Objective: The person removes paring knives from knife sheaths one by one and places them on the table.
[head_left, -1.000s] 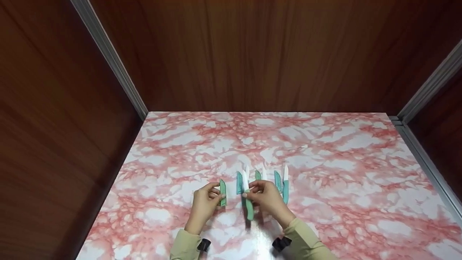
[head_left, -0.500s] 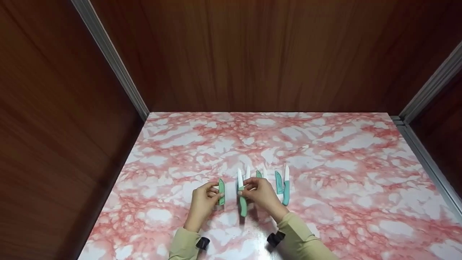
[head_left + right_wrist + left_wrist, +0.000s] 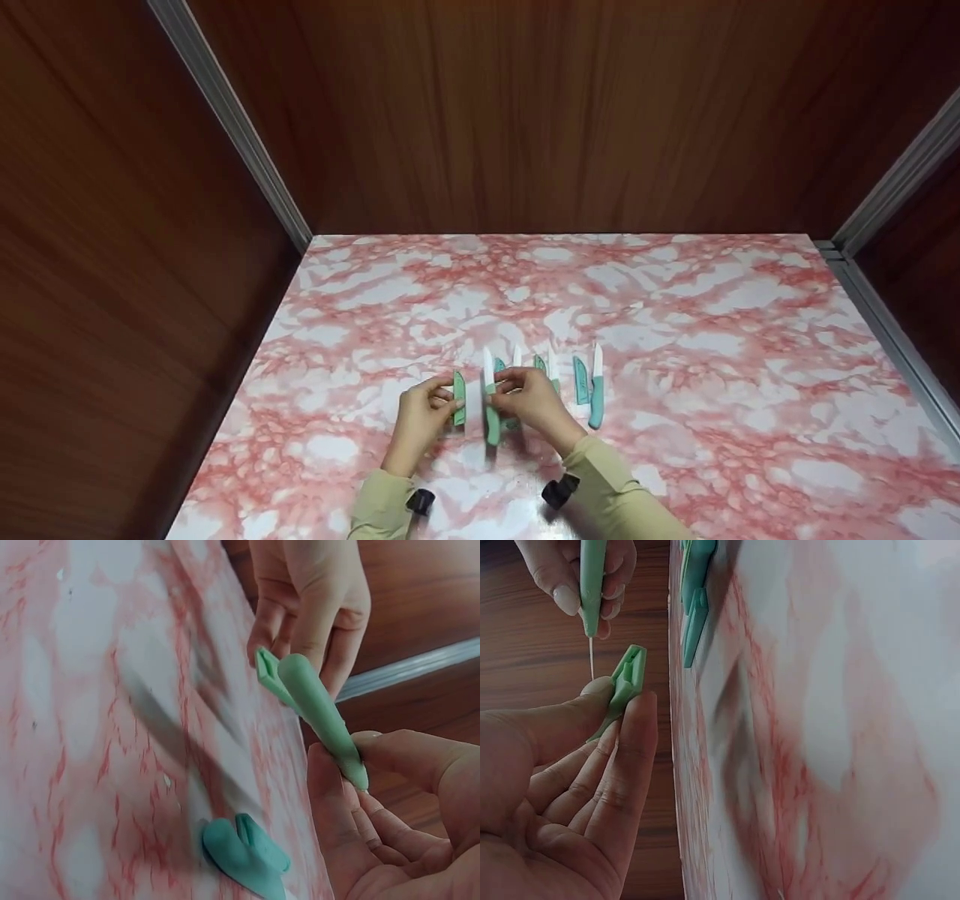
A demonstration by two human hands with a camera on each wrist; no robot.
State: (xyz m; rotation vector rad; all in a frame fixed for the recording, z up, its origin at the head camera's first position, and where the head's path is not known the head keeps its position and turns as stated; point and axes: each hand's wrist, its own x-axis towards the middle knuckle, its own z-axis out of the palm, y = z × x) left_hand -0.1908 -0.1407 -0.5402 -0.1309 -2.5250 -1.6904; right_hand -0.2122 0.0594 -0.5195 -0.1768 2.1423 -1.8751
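My left hand (image 3: 421, 420) pinches a green knife sheath (image 3: 459, 397) between thumb and fingers, just off the table. Its slotted mouth shows in the left wrist view, where the green sheath (image 3: 632, 671) tilts upward. To its right, my right hand (image 3: 536, 401) grips a paring knife (image 3: 493, 427) by its light green handle, the white blade pointing away from me. Knife and sheath are apart in the head view, roughly side by side. In the right wrist view the green handle (image 3: 319, 705) overlaps part of the sheath, and the blade is mostly hidden.
Right of my right hand lie a teal sheath (image 3: 581, 381) and a teal-handled knife (image 3: 597, 401). Partly behind that hand are another teal sheath (image 3: 499, 364), a green sheath (image 3: 539, 362) and more white-bladed knives. The marbled table (image 3: 675, 315) meets brown panels (image 3: 525, 112) at the back.
My right hand has carried the green-handled knife leftward, closer to the sheath. The left hand has barely moved and still holds the green sheath.
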